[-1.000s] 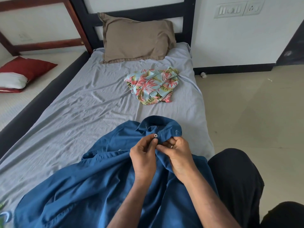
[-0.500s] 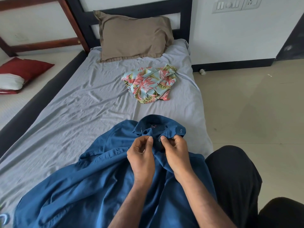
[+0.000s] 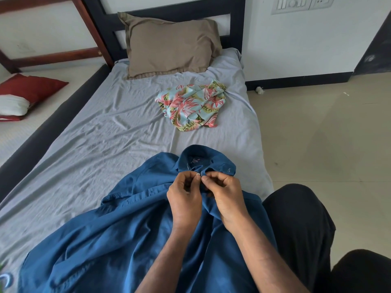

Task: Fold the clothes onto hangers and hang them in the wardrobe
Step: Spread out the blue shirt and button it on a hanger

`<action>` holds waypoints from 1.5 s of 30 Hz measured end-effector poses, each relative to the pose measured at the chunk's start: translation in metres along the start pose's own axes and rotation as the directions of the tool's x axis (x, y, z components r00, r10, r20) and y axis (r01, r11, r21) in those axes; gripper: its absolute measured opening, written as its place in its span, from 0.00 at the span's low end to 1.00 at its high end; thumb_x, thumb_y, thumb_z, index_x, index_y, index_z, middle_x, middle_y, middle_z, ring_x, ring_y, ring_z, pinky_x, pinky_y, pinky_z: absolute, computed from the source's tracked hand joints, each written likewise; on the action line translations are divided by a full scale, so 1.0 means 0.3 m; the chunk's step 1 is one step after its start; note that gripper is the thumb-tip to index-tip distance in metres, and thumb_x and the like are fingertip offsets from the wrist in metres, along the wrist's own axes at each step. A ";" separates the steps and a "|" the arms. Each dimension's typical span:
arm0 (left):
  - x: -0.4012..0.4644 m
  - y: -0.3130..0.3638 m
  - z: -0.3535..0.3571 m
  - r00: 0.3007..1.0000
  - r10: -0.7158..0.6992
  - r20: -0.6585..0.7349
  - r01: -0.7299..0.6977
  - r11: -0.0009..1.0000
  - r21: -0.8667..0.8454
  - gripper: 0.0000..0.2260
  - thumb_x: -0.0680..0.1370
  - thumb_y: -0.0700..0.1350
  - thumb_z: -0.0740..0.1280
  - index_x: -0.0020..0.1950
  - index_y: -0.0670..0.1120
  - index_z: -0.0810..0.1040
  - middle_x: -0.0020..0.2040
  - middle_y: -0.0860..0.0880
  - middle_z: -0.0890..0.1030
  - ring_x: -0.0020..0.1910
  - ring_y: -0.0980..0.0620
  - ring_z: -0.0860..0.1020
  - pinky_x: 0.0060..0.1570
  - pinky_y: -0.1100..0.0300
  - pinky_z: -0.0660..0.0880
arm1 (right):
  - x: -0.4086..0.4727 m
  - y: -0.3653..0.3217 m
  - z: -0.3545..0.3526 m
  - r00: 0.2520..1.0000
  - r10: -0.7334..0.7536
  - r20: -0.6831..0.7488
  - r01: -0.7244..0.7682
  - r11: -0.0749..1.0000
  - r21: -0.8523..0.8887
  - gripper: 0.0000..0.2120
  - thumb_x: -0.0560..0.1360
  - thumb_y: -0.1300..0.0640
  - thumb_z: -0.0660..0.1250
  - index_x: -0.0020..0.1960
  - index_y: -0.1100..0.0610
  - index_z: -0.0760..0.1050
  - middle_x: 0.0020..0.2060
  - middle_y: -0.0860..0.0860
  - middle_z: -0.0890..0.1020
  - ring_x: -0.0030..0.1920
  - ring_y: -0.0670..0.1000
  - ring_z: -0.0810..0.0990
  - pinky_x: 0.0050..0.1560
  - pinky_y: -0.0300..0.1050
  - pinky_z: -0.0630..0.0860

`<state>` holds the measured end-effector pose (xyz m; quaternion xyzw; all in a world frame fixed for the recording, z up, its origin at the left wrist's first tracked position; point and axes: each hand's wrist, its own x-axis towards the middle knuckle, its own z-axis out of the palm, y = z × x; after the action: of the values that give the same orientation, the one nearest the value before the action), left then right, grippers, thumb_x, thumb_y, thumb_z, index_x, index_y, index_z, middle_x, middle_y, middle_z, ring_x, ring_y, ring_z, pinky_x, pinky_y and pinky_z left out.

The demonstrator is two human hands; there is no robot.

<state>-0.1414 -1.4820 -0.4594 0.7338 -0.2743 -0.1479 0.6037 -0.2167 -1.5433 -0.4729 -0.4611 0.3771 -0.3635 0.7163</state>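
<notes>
Meanwhile both hands, left hand [image 3: 184,196] and right hand [image 3: 224,194], had closed from parted pinches onto the small white button [image 3: 198,174] at the collar of the blue cotton shirt [image 3: 118,233] lying on the grey-sheeted bed [image 3: 110,132], so hanging remained ahead

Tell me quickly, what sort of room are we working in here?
Most likely a bedroom: a single bed with a grey sheet, a brown pillow against a dark headboard, and a blue shirt spread on it.
</notes>
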 end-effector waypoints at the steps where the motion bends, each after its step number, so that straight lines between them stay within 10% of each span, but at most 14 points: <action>1: 0.000 0.001 0.002 1.000 0.013 0.002 -0.013 0.999 0.031 0.04 0.79 0.37 0.70 0.46 0.44 0.81 0.37 0.51 0.83 0.37 0.56 0.82 0.38 0.69 0.76 | 0.002 0.005 0.000 1.000 -0.008 0.004 0.009 0.999 -0.037 0.06 0.79 0.63 0.69 0.45 0.60 0.84 0.39 0.59 0.85 0.39 0.53 0.83 0.42 0.45 0.79; 4: -0.001 0.009 0.004 0.999 0.033 0.005 -0.033 0.997 0.067 0.03 0.79 0.37 0.70 0.46 0.44 0.82 0.37 0.51 0.83 0.37 0.55 0.82 0.38 0.68 0.76 | 0.003 0.014 0.005 0.999 -0.028 0.023 0.031 0.993 -0.115 0.08 0.81 0.58 0.68 0.47 0.60 0.82 0.43 0.64 0.83 0.40 0.61 0.80 0.44 0.57 0.78; 14: 0.006 -0.001 -0.023 0.988 -0.122 0.092 0.131 0.986 -0.100 0.06 0.80 0.38 0.69 0.48 0.45 0.85 0.42 0.48 0.86 0.45 0.51 0.85 0.50 0.57 0.80 | 0.005 0.032 0.006 0.976 -0.219 0.002 0.203 0.902 -0.381 0.05 0.80 0.57 0.68 0.47 0.56 0.80 0.40 0.52 0.83 0.41 0.49 0.81 0.46 0.48 0.80; 39: 0.022 0.021 -0.012 0.976 -0.216 -0.004 0.215 0.973 -0.083 0.06 0.78 0.39 0.71 0.41 0.45 0.84 0.37 0.44 0.84 0.41 0.38 0.83 0.44 0.45 0.83 | -0.013 0.014 -0.004 0.882 -0.470 0.023 0.438 0.803 -0.404 0.05 0.75 0.68 0.71 0.45 0.60 0.85 0.38 0.45 0.86 0.40 0.46 0.85 0.42 0.37 0.80; 45: 0.027 0.021 -0.041 0.978 -0.202 0.059 0.207 0.973 -0.099 0.05 0.78 0.38 0.71 0.43 0.42 0.85 0.37 0.43 0.84 0.36 0.49 0.81 0.37 0.62 0.78 | -0.006 0.018 -0.003 0.875 -0.482 0.042 0.451 0.783 -0.428 0.05 0.74 0.68 0.73 0.46 0.60 0.86 0.39 0.45 0.87 0.40 0.44 0.86 0.44 0.38 0.82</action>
<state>-0.1294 -1.4776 -0.4495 0.7216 -0.2037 -0.2409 0.6162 -0.2172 -1.5404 -0.4778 -0.6715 0.3462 -0.4540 0.4724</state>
